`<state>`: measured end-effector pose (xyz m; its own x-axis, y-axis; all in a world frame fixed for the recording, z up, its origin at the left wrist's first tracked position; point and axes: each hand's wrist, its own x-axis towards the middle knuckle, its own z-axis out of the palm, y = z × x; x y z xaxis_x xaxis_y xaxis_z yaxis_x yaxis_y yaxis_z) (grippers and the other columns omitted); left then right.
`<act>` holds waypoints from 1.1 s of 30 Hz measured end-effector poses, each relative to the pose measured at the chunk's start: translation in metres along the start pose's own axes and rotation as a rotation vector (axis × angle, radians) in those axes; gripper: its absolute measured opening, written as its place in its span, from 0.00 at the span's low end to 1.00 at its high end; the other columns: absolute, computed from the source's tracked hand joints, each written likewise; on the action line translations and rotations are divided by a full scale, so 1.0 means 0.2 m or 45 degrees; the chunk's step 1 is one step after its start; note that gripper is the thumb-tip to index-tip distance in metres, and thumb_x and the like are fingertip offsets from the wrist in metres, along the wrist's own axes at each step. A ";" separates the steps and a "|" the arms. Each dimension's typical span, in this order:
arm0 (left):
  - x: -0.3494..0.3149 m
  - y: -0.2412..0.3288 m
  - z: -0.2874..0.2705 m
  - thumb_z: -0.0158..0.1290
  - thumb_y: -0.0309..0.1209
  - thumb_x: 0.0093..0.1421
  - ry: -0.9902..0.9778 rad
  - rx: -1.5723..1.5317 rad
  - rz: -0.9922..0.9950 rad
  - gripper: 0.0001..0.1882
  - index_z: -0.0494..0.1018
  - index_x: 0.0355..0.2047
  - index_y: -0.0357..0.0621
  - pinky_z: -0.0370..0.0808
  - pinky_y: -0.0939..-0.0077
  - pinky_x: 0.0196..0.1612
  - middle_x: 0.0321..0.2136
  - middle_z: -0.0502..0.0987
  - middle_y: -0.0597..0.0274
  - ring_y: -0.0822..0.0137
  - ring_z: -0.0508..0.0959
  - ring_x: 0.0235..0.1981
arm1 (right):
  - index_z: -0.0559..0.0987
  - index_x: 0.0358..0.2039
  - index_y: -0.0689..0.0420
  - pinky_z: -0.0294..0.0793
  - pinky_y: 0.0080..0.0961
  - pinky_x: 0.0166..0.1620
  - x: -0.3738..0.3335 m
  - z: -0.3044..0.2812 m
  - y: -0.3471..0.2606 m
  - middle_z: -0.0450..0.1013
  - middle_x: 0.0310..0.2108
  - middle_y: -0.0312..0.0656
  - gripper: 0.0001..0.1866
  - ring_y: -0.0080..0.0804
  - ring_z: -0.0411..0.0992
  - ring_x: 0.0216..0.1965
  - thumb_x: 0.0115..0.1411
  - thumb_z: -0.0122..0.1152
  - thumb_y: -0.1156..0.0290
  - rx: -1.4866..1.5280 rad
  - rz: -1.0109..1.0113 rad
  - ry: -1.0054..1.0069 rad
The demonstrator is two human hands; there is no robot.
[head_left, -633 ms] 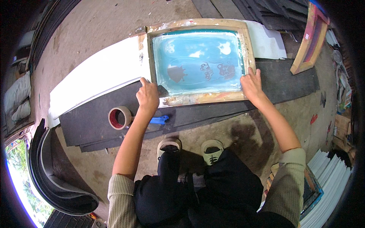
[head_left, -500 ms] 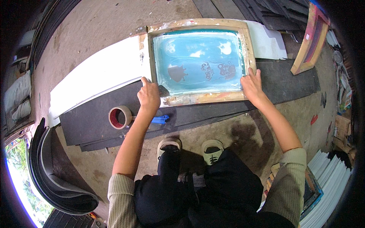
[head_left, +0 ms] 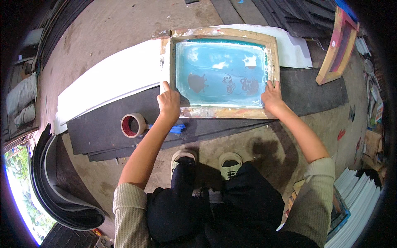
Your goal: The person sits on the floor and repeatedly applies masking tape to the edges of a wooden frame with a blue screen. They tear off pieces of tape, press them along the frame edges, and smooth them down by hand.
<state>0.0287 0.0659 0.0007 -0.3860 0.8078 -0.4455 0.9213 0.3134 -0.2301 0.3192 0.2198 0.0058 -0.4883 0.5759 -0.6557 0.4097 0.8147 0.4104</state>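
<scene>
A wooden-framed printing screen (head_left: 225, 112) with a teal-blue mesh and dark printed figures lies over a white sheet (head_left: 111, 78) and black boards. My left hand (head_left: 168, 103) grips the frame's near left corner, its index finger stretched along the left side. At the near right corner my right hand (head_left: 273, 98) holds the frame, fingers laid along its right side. Both palms sit against the wood, and the thumbs are partly hidden. Close to my left forearm stands a roll of brown tape (head_left: 133, 125). Beside it a blue-handled tool (head_left: 175, 129) is partly covered by that forearm.
Black boards (head_left: 103, 136) spread beneath the white sheet. Another wooden frame (head_left: 337, 49) stands tilted at the far right. A stack of white sheets (head_left: 353, 211) is at the lower right, and a curled black sheet (head_left: 62, 202) at the lower left. My shoes (head_left: 229, 163) are nearby.
Both hands have shifted the printing screen slightly right and nearer to me. The tape roll and blue-handled tool stay in place on the black boards.
</scene>
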 end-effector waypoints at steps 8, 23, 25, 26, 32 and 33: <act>-0.01 0.01 -0.04 0.55 0.31 0.49 0.051 0.314 0.126 0.12 0.78 0.35 0.44 0.62 0.67 0.45 0.47 0.63 0.59 0.60 0.61 0.50 | 0.81 0.30 0.51 0.51 0.34 0.51 -0.04 0.05 -0.01 0.70 0.41 0.37 0.07 0.30 0.60 0.50 0.50 0.58 0.69 0.082 0.231 0.447; -0.10 -0.09 -0.08 0.59 0.43 0.49 0.097 -0.666 1.019 0.36 0.57 0.54 0.42 0.74 0.62 0.36 0.30 0.76 0.46 0.51 0.78 0.33 | 0.72 0.46 0.65 0.69 0.35 0.47 -0.03 -0.35 -0.56 0.70 0.44 0.53 0.23 0.48 0.70 0.44 0.56 0.56 0.60 1.481 -0.625 0.684; -0.09 -0.10 -0.05 0.61 0.42 0.47 0.077 -0.563 1.022 0.42 0.52 0.58 0.45 0.75 0.64 0.31 0.27 0.76 0.50 0.52 0.78 0.29 | 0.72 0.45 0.65 0.70 0.35 0.46 -0.01 -0.42 -0.61 0.70 0.43 0.53 0.24 0.48 0.70 0.44 0.54 0.58 0.60 1.407 -0.646 0.545; -0.09 -0.11 -0.03 0.61 0.41 0.47 0.067 -0.513 1.021 0.45 0.49 0.60 0.46 0.75 0.65 0.28 0.25 0.77 0.52 0.53 0.79 0.27 | 0.72 0.45 0.65 0.70 0.35 0.46 -0.03 -0.42 -0.61 0.71 0.42 0.53 0.24 0.48 0.70 0.44 0.54 0.59 0.61 1.395 -0.640 0.593; -0.12 -0.12 -0.02 0.56 0.41 0.53 0.123 -0.311 0.963 0.40 0.47 0.60 0.47 0.76 0.65 0.23 0.23 0.76 0.51 0.56 0.78 0.22 | 0.73 0.42 0.64 0.72 0.36 0.44 -0.14 -0.08 -0.42 0.72 0.38 0.51 0.22 0.46 0.71 0.41 0.50 0.63 0.64 1.253 -0.453 0.853; -0.13 -0.13 0.00 0.55 0.42 0.54 0.191 -0.297 0.962 0.39 0.48 0.59 0.45 0.76 0.67 0.22 0.23 0.76 0.51 0.57 0.78 0.22 | 0.73 0.42 0.64 0.72 0.36 0.44 -0.18 0.00 -0.36 0.72 0.38 0.50 0.22 0.46 0.71 0.41 0.49 0.64 0.65 1.214 -0.414 0.870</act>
<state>0.0143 0.0370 0.0170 0.3408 0.8962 -0.2841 0.9232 -0.2619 0.2812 0.3075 0.1412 -0.0010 -0.8610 0.5056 -0.0545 0.4542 0.7164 -0.5295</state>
